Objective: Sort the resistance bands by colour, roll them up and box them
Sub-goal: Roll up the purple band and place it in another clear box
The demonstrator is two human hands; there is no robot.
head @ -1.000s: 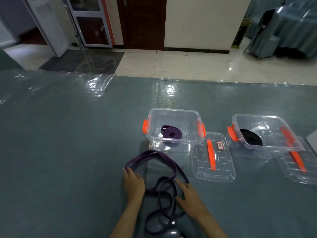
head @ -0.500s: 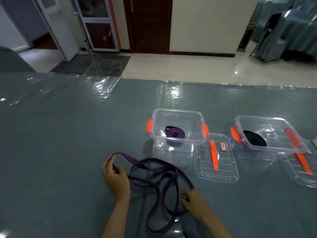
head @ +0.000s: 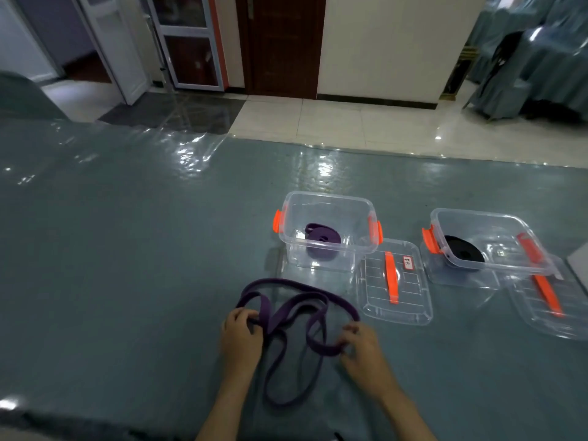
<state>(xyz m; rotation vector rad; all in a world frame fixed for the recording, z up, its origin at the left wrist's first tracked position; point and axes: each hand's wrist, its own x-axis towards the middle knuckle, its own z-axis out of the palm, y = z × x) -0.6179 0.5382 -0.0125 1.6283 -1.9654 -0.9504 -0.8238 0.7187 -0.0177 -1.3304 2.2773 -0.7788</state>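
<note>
While loops cross, roll may snag | left hand [head: 241, 329], right hand [head: 362, 348]: both grips pinching purple band [head: 296, 308]

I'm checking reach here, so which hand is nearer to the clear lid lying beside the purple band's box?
Right. The right hand lies just below the lid's near-left corner; the left hand is farther left.

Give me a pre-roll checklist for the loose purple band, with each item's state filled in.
1. Left hand grips loose purple band: ok.
2. Right hand grips it: ok.
3. Band flat, untangled: not ok, loops cross.
4. Purple box open: ok, its lid lies beside it.
5. Colour match: ok, rolled purple band inside; black roll in the other box.
</note>
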